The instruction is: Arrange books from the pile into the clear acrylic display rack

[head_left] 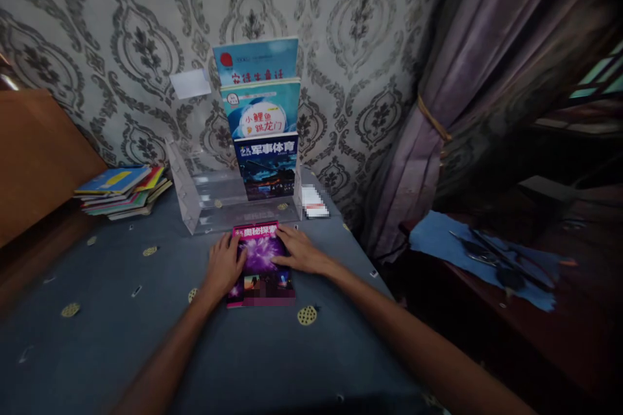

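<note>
A magazine-style book [263, 256] with a purple and pink cover lies on the tablecloth in front of a clear tiered rack. My left hand [226, 264] grips its left side, thumb over the cover and fingers along the upper left edge. On the opposite side, my right hand [300, 253] holds the upper right edge, its thumb resting on the cover. Behind them, the transparent rack [219, 188] carries a dark blue book [267, 168] in front, a teal book [263, 110] above it and a blue book [263, 58] at the back, all upright on its right side.
To the left is a stack of books [124, 191] beside a brown wooden panel [43, 155]. A small white item [315, 202] lies right of the rack. Beyond the table's right edge, a blue cloth [438, 240] with tools lies under a tied curtain [418, 142].
</note>
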The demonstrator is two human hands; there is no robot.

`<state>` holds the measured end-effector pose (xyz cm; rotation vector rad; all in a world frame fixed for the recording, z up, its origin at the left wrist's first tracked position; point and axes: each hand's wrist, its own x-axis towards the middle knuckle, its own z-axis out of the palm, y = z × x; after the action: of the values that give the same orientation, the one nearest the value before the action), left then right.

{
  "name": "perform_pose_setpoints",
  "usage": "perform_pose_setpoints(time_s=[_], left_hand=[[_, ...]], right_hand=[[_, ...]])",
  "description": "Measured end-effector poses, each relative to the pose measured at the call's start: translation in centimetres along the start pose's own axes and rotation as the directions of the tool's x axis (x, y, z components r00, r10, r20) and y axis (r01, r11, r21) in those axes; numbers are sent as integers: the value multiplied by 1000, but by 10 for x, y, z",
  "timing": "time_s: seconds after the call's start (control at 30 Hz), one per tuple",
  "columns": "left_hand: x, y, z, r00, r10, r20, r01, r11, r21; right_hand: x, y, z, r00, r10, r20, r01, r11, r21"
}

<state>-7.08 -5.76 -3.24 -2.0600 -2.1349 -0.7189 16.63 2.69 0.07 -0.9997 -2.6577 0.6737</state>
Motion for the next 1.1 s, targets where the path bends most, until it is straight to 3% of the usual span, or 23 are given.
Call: perform_pose_setpoints(time_s=[0.17,0.33,0.4,0.53,0.63,0.7,0.87,1.1], left_hand=[[-1,-5,9,1000,-20,-14,18,992,-123],[3,-9,5,995,-98,-9,83,882,-464],[6,-9,0,987,-158,25,136,747,-651],[10,-6,-6,937,-320,143,246,312,-918],[8,-2,-4,839,-467,279,354,78,-932],[6,3,-3,807,-450,383,416,-27,-909],[3,17,-10,804,-296,517,477,-199,-856],[5,21,-27,831,-251,497,433,-268,-860]], right_hand=[[9,-12,8,986,82,-148,-96,991,-93],[6,-13,12,981,85,-176,-106,988,-115],[6,-11,11,983,92,-161,-111,987,-112],[6,-9,11,984,106,-142,-123,985,-119],[7,-7,12,985,102,-142,-119,985,-122],[8,-6,13,984,99,-147,-116,987,-114],[7,-5,13,981,97,-170,-110,992,-67],[2,-5,12,951,73,-302,-58,997,58]])
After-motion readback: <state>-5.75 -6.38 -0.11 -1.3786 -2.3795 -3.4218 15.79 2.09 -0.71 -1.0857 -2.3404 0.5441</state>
